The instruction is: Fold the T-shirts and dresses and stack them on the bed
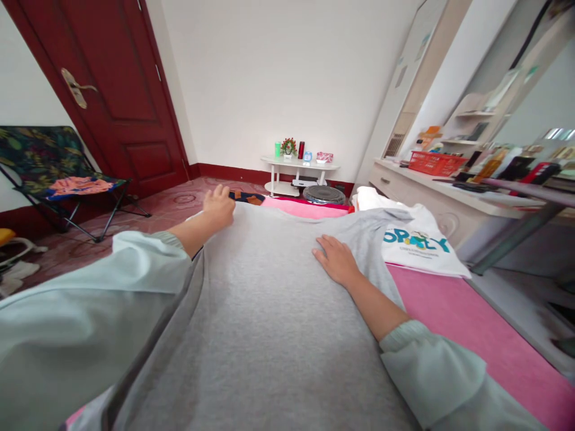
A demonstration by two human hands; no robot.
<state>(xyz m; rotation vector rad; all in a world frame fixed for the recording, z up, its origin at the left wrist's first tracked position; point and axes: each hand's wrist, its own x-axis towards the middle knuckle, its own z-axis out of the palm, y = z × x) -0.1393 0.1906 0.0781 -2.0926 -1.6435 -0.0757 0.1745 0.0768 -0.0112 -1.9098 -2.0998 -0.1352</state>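
Note:
A grey T-shirt (pixel 278 311) lies spread out in front of me, its neck end pointing away. My left hand (pixel 219 208) rests on its far left shoulder edge, fingers slightly bent and apart on the cloth. Flat on the upper right part of the shirt lies my right hand (pixel 336 260), fingers stretched out. At the far right the sleeve cloth is bunched in folds, overlapping a white printed T-shirt (pixel 420 239). Beneath both garments is a pink covered surface (pixel 476 323).
To the right stands a white dresser (pixel 476 197) with a red basket (pixel 435 163) and bottles. A small white table (pixel 281 188) is by the far wall. At left are a folding chair (pixel 40 155) and a dark red door (pixel 121 78).

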